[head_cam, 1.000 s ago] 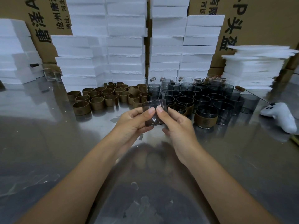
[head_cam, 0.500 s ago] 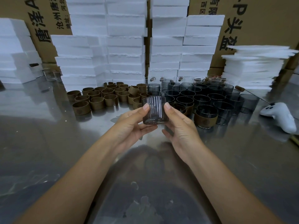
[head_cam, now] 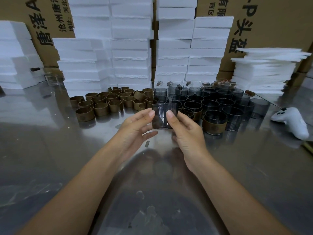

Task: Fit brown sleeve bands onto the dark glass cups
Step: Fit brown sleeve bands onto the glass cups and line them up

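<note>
A dark glass cup (head_cam: 160,114) is held upright in the air above the table between both hands. My left hand (head_cam: 135,128) pinches its left side and my right hand (head_cam: 186,129) pinches its right side, both thumbs on the near wall. No band is on this cup. Behind and to the left, several brown sleeve bands (head_cam: 101,106) stand on the table. Behind and to the right is a cluster of dark glass cups (head_cam: 210,102); one at the front, a banded cup (head_cam: 214,122), wears a brown sleeve.
The shiny metal table (head_cam: 50,150) reflects my arms. Stacks of white foam blocks (head_cam: 130,48) and cardboard boxes (head_cam: 271,22) wall off the back. A white controller (head_cam: 293,121) lies at the right, behind it a thin rod with a brown handle (head_cam: 250,93).
The cup has been turned from tilted to upright between my fingers and raised slightly; both hands keep hold of it.
</note>
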The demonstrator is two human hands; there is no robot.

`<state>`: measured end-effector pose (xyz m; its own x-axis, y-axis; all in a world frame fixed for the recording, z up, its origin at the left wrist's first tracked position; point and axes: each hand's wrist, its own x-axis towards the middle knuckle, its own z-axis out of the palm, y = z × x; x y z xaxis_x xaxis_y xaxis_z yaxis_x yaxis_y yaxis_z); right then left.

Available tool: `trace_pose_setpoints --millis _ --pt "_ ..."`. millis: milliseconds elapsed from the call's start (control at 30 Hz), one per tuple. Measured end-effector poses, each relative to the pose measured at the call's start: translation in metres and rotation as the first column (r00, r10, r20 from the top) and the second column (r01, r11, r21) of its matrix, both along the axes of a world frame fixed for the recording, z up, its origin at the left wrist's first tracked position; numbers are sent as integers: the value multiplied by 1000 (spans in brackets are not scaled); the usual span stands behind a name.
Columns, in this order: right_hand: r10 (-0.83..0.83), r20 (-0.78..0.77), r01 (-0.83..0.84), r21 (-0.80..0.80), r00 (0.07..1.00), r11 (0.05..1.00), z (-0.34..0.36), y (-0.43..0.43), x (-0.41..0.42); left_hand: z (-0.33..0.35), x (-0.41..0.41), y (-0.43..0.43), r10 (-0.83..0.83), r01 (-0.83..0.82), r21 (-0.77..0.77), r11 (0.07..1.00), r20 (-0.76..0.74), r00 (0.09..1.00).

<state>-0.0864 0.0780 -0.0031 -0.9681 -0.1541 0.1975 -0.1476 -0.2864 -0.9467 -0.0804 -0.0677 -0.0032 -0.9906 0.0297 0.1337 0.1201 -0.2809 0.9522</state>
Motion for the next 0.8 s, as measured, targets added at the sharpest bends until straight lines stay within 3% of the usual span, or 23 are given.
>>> trace_pose_setpoints --millis 267,567,667,800 --pt "25 -69 -21 51 997 998 -2 0 -1 -3 -1 2 -12 12 -31 999 -17 1000" --pt "78 164 -70 -54 983 996 4 4 -3 1 1 -1 -112 113 17 993 -44 993" --pt "117 197 -100 -96 973 990 4 4 -4 1 0 -1 -145 147 47 988 -43 988" --pt "117 172 -115 -22 978 993 5 1 -2 0 -1 -2 -140 141 26 990 -45 989"
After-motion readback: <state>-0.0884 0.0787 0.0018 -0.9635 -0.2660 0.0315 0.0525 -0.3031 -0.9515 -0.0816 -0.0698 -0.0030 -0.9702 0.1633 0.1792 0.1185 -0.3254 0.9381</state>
